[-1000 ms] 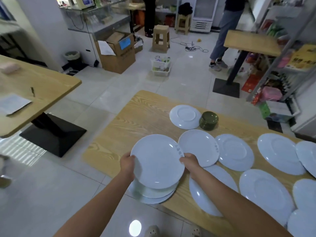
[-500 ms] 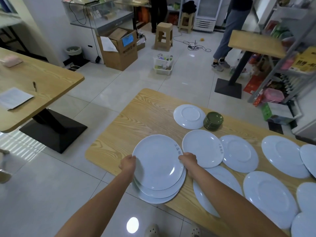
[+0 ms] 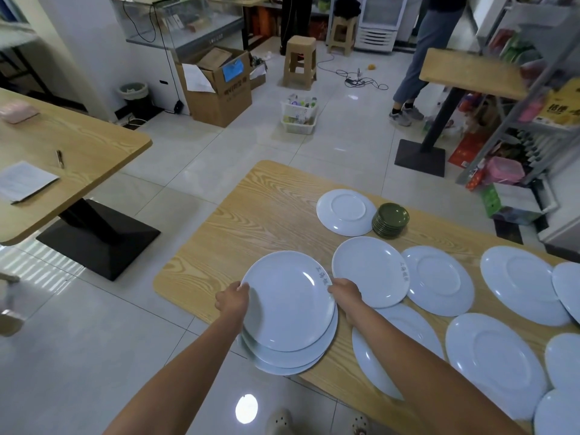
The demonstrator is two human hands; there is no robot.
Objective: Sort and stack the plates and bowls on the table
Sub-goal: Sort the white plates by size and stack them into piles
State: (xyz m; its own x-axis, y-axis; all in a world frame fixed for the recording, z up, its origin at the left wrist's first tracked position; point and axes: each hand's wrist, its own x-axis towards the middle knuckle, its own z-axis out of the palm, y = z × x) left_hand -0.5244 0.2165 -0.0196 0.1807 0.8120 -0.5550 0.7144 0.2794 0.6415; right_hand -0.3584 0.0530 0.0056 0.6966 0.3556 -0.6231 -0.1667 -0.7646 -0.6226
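From the head camera, faint grey characters are showing on the right rim of the top plate (image 3: 287,301), just beside the right hand (image 3: 345,293), but they are too small to read. A similar grey mark is sitting on the right rim of the second plate (image 3: 368,271), which is lying just beyond that hand, and it is equally illegible. On the floor farther off, a cardboard box (image 3: 219,89) is carrying dark printing on its side and a blue label on a flap; neither can be read. A yellow package (image 3: 561,108) on the shelf at right is showing large dark characters that are too blurred to make out.

The left hand (image 3: 233,301) is gripping the top plate's left edge with its fingers curled around the rim. The right hand is gripping the opposite edge in the same way. The plate is lying level over a stack (image 3: 292,362) of matching pale plates at the near corner of the table (image 3: 251,221), the stack overhanging the near edge. Whether the plate is resting on the stack or just above it cannot be told. Green bowls (image 3: 390,219) are standing stacked farther back.
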